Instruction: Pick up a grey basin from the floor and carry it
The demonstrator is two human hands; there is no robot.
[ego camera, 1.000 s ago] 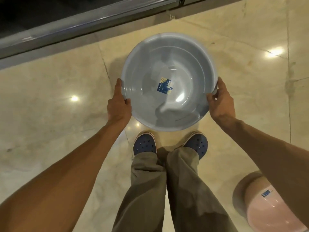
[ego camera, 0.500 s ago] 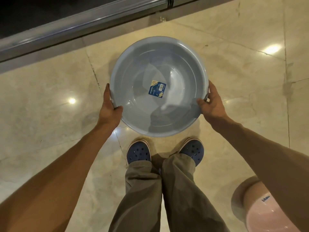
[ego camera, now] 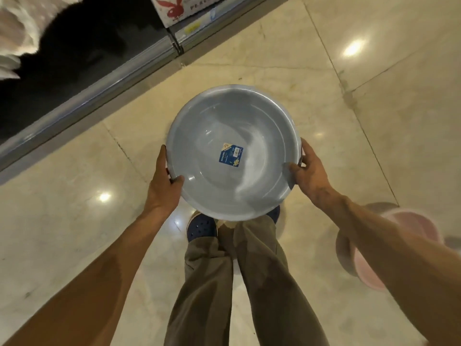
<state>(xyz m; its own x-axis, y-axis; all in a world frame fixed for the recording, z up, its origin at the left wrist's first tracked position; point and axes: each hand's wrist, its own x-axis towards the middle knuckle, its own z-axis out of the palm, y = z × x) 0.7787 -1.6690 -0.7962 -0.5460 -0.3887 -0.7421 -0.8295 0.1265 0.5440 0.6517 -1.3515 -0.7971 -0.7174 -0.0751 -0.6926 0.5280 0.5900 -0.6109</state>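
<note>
A grey-blue basin (ego camera: pixel 233 156) with a blue sticker (ego camera: pixel 231 154) inside is held level above the floor (ego camera: pixel 62 208), in front of the person's legs. The left hand (ego camera: pixel 163 181) grips its left rim, the right hand (ego camera: pixel 309 168) its right rim, thumbs hooked inside. The smooth rim could slip. A pink basin (ego camera: pixel 404 236) near right might trip a step.

Round grey plastic basins (ego camera: pixel 259 196): one
Round pink plastic basins (ego camera: pixel 374 273): one
Blue clog shoes (ego camera: pixel 200 227): two
Hands (ego camera: pixel 163 187): two
</note>
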